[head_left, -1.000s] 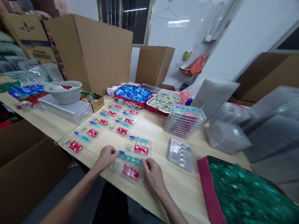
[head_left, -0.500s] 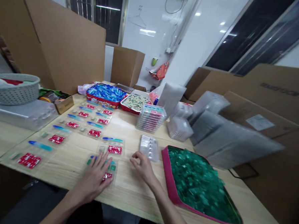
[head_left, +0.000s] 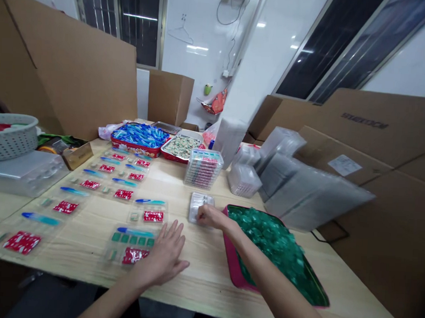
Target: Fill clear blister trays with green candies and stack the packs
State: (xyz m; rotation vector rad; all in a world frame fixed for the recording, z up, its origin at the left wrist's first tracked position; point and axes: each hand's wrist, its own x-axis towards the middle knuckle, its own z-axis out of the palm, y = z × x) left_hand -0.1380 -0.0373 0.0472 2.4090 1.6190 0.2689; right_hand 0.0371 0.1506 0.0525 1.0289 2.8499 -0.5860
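My left hand (head_left: 168, 257) lies flat with fingers spread, its wrist side over the right edge of a clear blister tray (head_left: 112, 263) near the table's front edge. In that tray are a blue pen-like piece (head_left: 135, 232), a row of green squares (head_left: 133, 240) and a red patterned packet (head_left: 135, 256). My right hand (head_left: 211, 216) is closed, its curled fingers at the near edge of a clear plastic cover (head_left: 196, 203); the fingertips are partly hidden. Just behind my left hand sits another tray with a red patterned packet (head_left: 153, 216).
Several filled clear trays (head_left: 65, 207) stand in rows at left. A pink-rimmed tin (head_left: 230, 259) of green pieces (head_left: 268, 242) lies under my right forearm. Behind are stacked trays (head_left: 204, 170), a tin of blue pieces (head_left: 140, 135) and clear plastic stacks (head_left: 245, 179).
My right hand has moved onto the clear plastic cover. My left hand has shifted right, uncovering the green squares and red packet in the nearest tray. The view has turned slightly right.
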